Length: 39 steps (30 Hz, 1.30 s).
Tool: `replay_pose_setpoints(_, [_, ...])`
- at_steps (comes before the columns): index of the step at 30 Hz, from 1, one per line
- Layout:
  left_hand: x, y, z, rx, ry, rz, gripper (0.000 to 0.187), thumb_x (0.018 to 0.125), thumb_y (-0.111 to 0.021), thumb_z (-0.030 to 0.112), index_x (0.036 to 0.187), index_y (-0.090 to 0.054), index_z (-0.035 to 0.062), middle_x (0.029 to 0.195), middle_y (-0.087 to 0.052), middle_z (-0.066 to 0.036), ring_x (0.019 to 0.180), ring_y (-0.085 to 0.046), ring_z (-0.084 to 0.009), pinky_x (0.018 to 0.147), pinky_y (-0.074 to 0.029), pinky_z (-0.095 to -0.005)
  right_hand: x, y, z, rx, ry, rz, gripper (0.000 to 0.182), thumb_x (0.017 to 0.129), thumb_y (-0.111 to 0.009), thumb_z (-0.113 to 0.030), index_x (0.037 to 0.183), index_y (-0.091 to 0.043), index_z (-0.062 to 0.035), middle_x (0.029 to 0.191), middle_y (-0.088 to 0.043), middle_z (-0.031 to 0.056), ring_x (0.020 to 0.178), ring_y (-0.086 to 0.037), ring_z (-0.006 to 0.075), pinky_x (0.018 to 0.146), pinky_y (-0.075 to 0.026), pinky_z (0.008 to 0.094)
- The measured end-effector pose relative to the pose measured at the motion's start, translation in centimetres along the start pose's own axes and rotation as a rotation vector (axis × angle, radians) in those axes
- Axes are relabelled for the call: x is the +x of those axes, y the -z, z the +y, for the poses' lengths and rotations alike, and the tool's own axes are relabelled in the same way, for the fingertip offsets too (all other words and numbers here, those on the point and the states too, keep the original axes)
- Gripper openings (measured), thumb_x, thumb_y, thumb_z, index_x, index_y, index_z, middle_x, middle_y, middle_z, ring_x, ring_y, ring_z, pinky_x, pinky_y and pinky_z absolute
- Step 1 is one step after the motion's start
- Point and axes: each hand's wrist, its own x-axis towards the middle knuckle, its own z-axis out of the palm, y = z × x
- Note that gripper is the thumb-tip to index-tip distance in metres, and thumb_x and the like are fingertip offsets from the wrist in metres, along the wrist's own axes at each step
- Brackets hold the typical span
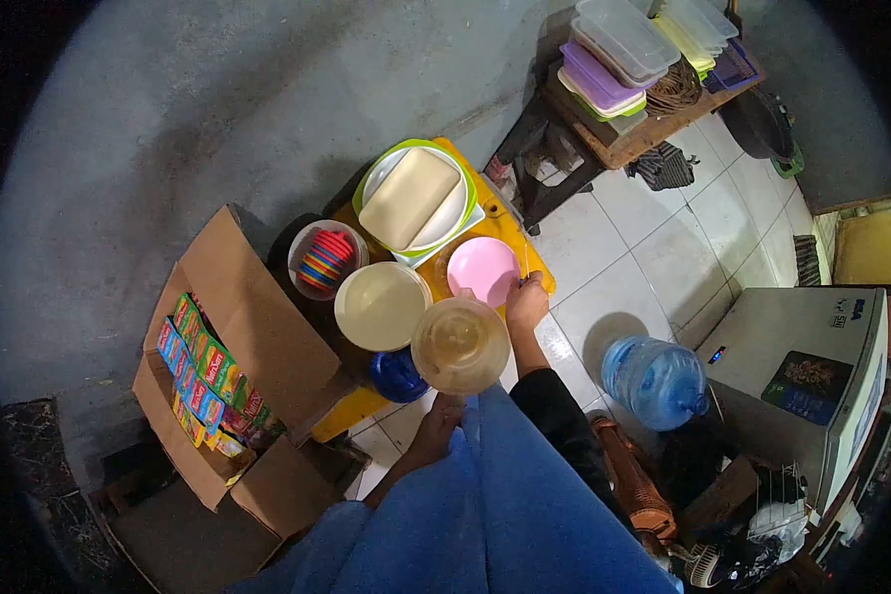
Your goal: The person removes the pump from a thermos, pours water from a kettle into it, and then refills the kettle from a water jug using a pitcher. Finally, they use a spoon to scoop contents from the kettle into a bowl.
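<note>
My left hand [438,432] is closed at the near rim of a translucent round plastic tub [460,346], holding it in front of my body. My right hand [528,302] is closed at the right edge of a pink plate [483,269], over the yellow table [448,158]; some of its fingers are hidden. Left of the tub sits a cream round container [382,305], with a dark blue lidded item [398,376] partly hidden below it. A white tub [302,247] holds a row of colourful discs [327,259]. Behind, a cream rectangular container [410,198] rests on stacked white and green plates [453,220].
An open cardboard box [257,317] with several drink sachets [208,376] stands at left. To the right are a blue water jug [653,383] on the tiled floor [643,257] and a white appliance [802,376]. A wooden bench [653,134] bears stacked plastic containers [619,45].
</note>
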Motion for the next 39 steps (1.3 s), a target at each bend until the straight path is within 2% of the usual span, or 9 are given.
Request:
replay_pose_setpoints(6, [-0.5, 0.1, -3.3, 0.08, -0.094, 0.085, 0.041, 0.086, -0.038, 0.019, 0.12, -0.03, -0.0015, 0.112, -0.045, -0.017, 0.105, -0.042, -0.0237, 0.091, -0.03, -0.0327, -1.1, 3.7, 0.9, 0.274, -0.056, 0.187, 0.023, 0.071, -0.061, -0.022, 0.072, -0.046, -0.0037, 0.059, -0.056, 0.0117, 0.054, -0.056, 0.029, 0.051, -0.042, 0.0384])
replay_pose_setpoints(13, [-0.8, 0.6, 0.5, -0.371, -0.091, 0.269, 0.035, 0.084, -0.041, 0.017, 0.114, -0.035, -0.0001, 0.11, -0.043, -0.01, 0.105, -0.038, -0.0184, 0.091, -0.026, -0.0293, -4.2, 9.4, 3.8, 0.355, -0.043, 0.291, 0.028, 0.069, -0.063, -0.017, 0.068, -0.041, -0.0012, 0.055, -0.052, 0.0141, 0.051, -0.053, 0.0297, 0.05, -0.041, 0.0376])
replay_pose_setpoints(21, [-0.3, -0.6, 0.1, -0.201, -0.116, 0.439, 0.034, 0.082, -0.044, 0.017, 0.11, -0.033, 0.0022, 0.112, -0.035, -0.01, 0.106, -0.032, -0.019, 0.091, -0.023, -0.0318, -8.3, 14.9, 6.9, 0.451, -0.102, 0.362, 0.036, 0.068, -0.066, -0.017, 0.062, -0.034, -0.0028, 0.054, -0.047, 0.0122, 0.049, -0.046, 0.0232, 0.051, -0.039, 0.0333])
replay_pose_setpoints(27, [-3.0, -3.1, 5.9, 0.14, -0.549, 0.948, 0.042, 0.079, -0.048, 0.013, 0.115, -0.03, 0.0009, 0.118, -0.033, -0.014, 0.113, -0.029, -0.023, 0.097, -0.019, -0.0363, -12.3, 20.1, 8.5, 0.632, -0.095, 0.379, 0.037, 0.07, -0.065, -0.015, 0.062, -0.031, -0.0043, 0.054, -0.045, 0.009, 0.049, -0.039, 0.016, 0.048, -0.037, 0.0301])
replay_pose_setpoints(28, [-3.6, -3.9, 6.8, 0.14, -0.555, 0.921, 0.042, 0.079, -0.048, 0.013, 0.115, -0.03, 0.0009, 0.118, -0.033, -0.014, 0.113, -0.029, -0.023, 0.097, -0.019, -0.0363, -13.6, 21.5, 8.6, 0.644, -0.097, 0.359, 0.037, 0.07, -0.065, -0.015, 0.062, -0.03, -0.0046, 0.054, -0.045, 0.0086, 0.049, -0.038, 0.0146, 0.047, -0.036, 0.0293])
replay_pose_setpoints(31, [-6.1, -9.0, 13.1, -0.365, -0.251, 0.248, 0.045, 0.081, -0.046, 0.023, 0.117, -0.031, 0.0004, 0.122, -0.032, -0.013, 0.111, -0.034, -0.0231, 0.092, -0.029, -0.0385, -18.2, 25.4, 9.6, 0.677, -0.142, 0.305, 0.033, 0.07, -0.065, -0.014, 0.062, -0.034, -0.0044, 0.053, -0.046, 0.0081, 0.047, -0.038, 0.0129, 0.045, -0.036, 0.0273])
replay_pose_setpoints(32, [-6.9, -10.4, 13.9, -0.713, -0.183, -0.053, 0.053, 0.075, -0.053, 0.015, 0.12, -0.03, -0.0011, 0.121, -0.036, -0.011, 0.111, -0.036, -0.0199, 0.092, -0.029, -0.0329, -19.9, 26.6, 10.2, 0.65, -0.133, 0.323, 0.032, 0.07, -0.065, -0.014, 0.063, -0.035, -0.0038, 0.052, -0.046, 0.0083, 0.046, -0.039, 0.013, 0.045, -0.036, 0.0276])
replay_pose_setpoints(36, [-9.5, -15.9, 13.4, -0.637, 0.153, -0.355, 0.045, 0.075, -0.044, 0.005, 0.118, -0.033, -0.0038, 0.114, -0.044, -0.014, 0.108, -0.042, -0.0227, 0.092, -0.033, -0.034, -26.8, 33.2, 12.9, 0.568, -0.215, 0.308, 0.032, 0.074, -0.063, -0.019, 0.065, -0.036, -0.0028, 0.052, -0.04, 0.0044, 0.05, -0.037, 0.01, 0.045, -0.035, 0.0257])
replay_pose_setpoints(39, [-12.4, -20.1, 11.7, -0.526, 0.215, -0.44, 0.046, 0.074, -0.043, 0.005, 0.118, -0.033, -0.0041, 0.113, -0.045, -0.014, 0.106, -0.043, -0.0231, 0.092, -0.033, -0.0348, -32.3, 37.0, 18.7, 0.708, -0.38, 0.338, 0.023, 0.085, -0.046, -0.02, 0.071, -0.039, -0.0029, 0.054, -0.041, 0.0043, 0.05, -0.039, 0.0096, 0.046, -0.035, 0.026])
